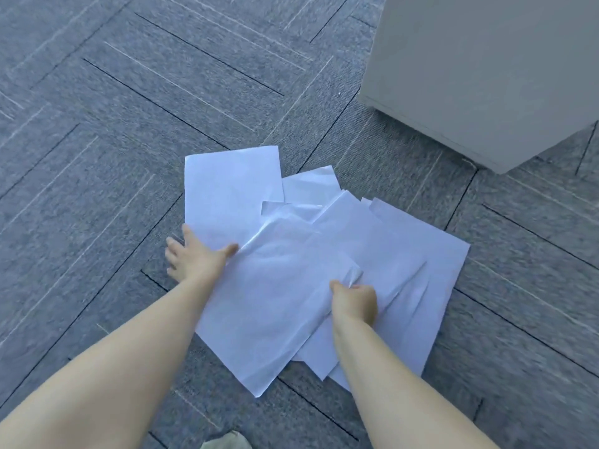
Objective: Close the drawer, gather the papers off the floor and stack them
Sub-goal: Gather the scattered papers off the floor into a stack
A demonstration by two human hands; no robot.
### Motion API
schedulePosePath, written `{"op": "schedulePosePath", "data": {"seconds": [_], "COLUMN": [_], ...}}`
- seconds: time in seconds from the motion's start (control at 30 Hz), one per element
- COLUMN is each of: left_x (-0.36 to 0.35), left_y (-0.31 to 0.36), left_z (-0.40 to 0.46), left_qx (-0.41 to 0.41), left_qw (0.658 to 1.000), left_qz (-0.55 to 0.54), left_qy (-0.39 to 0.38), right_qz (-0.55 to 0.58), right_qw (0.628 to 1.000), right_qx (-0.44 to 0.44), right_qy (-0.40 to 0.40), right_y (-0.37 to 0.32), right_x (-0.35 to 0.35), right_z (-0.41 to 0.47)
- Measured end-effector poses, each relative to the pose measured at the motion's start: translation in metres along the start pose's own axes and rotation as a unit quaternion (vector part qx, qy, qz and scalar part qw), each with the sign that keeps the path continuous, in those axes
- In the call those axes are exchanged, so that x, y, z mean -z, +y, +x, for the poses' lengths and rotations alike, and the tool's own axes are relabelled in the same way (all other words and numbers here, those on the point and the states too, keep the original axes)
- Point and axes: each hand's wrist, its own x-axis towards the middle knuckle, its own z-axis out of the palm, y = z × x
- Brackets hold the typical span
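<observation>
Several white paper sheets [278, 306] lie overlapped in a loose pile on the grey carpet, some creased. My right hand [355, 301] pinches the lifted corner of the top sheet near the pile's middle. My left hand [194, 257] rests flat with fingers spread at the pile's left edge, thumb touching the top sheet, over the lower corner of the far-left sheet [230, 189]. The grey cabinet [486, 76] stands at the upper right; no drawer front shows from here.
Grey carpet tiles [97, 124] with thin line patterns cover the floor all around. The cabinet's lower corner sits a short way beyond the pile's right side. A bit of beige cloth [227, 440] shows at the bottom edge.
</observation>
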Motion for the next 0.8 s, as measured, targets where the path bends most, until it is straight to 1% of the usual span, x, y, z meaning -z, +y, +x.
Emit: {"op": "schedulePosePath", "data": {"seconds": [0.03, 0.1, 0.2, 0.27, 0.33, 0.4, 0.47, 0.5, 0.53, 0.6, 0.63, 0.67, 0.73, 0.77, 0.8], "left_x": [-0.001, -0.002, 0.002, 0.005, 0.004, 0.002, 0.005, 0.006, 0.006, 0.002, -0.002, -0.004, -0.005, -0.005, -0.005], "left_y": [0.005, 0.012, 0.013, 0.012, 0.013, 0.015, 0.02, 0.023, 0.025, 0.032, 0.037, 0.042, 0.051, 0.054, 0.056], "left_z": [0.008, 0.017, 0.025, 0.03, 0.026, 0.018, 0.015, 0.015, 0.015, 0.013, 0.012, 0.011, 0.01, 0.01, 0.009], "left_qx": [0.023, 0.033, 0.034, 0.02, -0.012, -0.034, -0.044, -0.059, -0.086, -0.182, -0.225, -0.243, -0.214, -0.2, -0.204], "left_qw": [1.0, 0.999, 0.997, 0.993, 0.985, 0.988, 0.994, 0.996, 0.995, 0.981, 0.972, 0.967, 0.969, 0.971, 0.972], "left_qz": [-0.015, -0.016, -0.048, -0.114, -0.172, -0.149, -0.096, -0.07, -0.037, 0.025, 0.025, 0.001, -0.074, -0.085, -0.066], "left_qy": [0.006, 0.029, 0.048, 0.022, -0.017, -0.012, -0.005, -0.016, -0.034, -0.058, -0.063, -0.073, -0.096, -0.1, -0.094], "right_qz": [-0.018, -0.047, -0.042, -0.054, -0.105, -0.128, -0.105, -0.091, -0.08, -0.063, -0.061, -0.066, -0.08, -0.087, -0.094], "right_qw": [1.0, 0.998, 0.995, 0.989, 0.985, 0.983, 0.981, 0.98, 0.978, 0.979, 0.98, 0.981, 0.984, 0.984, 0.983], "right_qx": [0.019, 0.05, 0.066, 0.072, 0.049, 0.01, -0.022, -0.035, -0.044, -0.056, -0.058, -0.054, -0.042, -0.038, -0.038], "right_qy": [-0.003, 0.004, 0.069, 0.114, 0.127, 0.134, 0.162, 0.176, 0.186, 0.187, 0.18, 0.171, 0.156, 0.152, 0.154], "right_y": [-0.005, -0.013, -0.013, -0.007, -0.002, 0.004, 0.006, 0.005, 0.003, -0.001, -0.002, -0.004, -0.007, -0.007, -0.006], "right_x": [-0.007, -0.01, 0.017, 0.044, 0.064, 0.075, 0.078, 0.076, 0.074, 0.069, 0.067, 0.065, 0.065, 0.066, 0.067], "right_z": [0.005, 0.013, 0.028, 0.035, 0.041, 0.046, 0.046, 0.047, 0.047, 0.045, 0.046, 0.047, 0.048, 0.049, 0.049]}}
